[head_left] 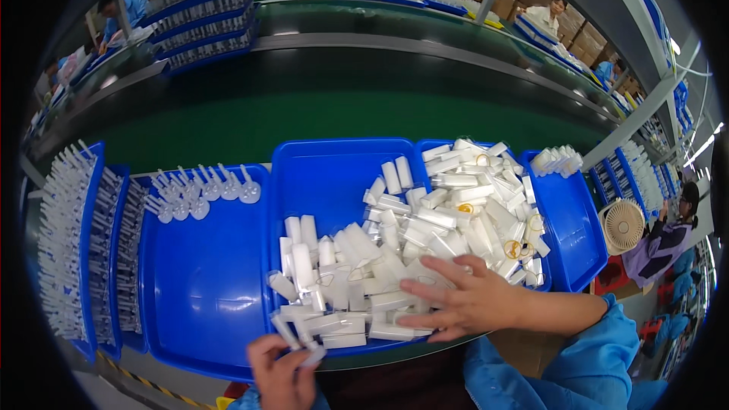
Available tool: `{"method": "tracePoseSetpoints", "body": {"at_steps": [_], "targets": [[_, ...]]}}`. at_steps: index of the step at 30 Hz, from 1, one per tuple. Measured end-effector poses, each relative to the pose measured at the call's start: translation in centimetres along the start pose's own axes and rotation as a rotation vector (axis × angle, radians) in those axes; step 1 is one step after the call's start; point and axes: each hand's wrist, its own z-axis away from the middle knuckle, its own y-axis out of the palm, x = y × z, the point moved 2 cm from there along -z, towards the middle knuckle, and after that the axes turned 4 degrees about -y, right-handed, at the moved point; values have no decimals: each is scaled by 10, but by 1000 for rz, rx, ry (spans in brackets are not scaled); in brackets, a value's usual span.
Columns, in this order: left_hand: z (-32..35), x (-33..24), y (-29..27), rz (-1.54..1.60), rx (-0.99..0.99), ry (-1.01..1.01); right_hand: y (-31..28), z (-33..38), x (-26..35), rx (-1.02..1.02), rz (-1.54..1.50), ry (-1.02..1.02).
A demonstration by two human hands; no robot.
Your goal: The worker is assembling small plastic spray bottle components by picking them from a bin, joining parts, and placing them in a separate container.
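Smooth white plastic sticks (395,258) — glossy blue tray (334,171)

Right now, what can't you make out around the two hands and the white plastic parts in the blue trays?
Head view only:
- Left hand: cut by the lower edge; its grip on small white plastic pieces is unclear.
- Right hand: its palm hides the white plastic parts underneath.
- Blue plastic tray: the pile covers its floor.
- Clear rod-like parts at left: fisheye-bent, too small to identify.
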Motion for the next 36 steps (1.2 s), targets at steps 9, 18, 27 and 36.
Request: {"method": "tracePoseSetpoints", "body": {"at_steps": [9,18,27,36], "targets": [[-27,-2,32,-2,65,-68,11,-56,-42,47,10,8],[-18,2,22,328,1,-142,-14,-95,-75,161,-261,-99],[-20,2,20,930,-125,-373,39,-175,-126,213,-221,-47],[-27,-5,17,966,-127,-277,9,-183,-100,85,-834,286]]}}
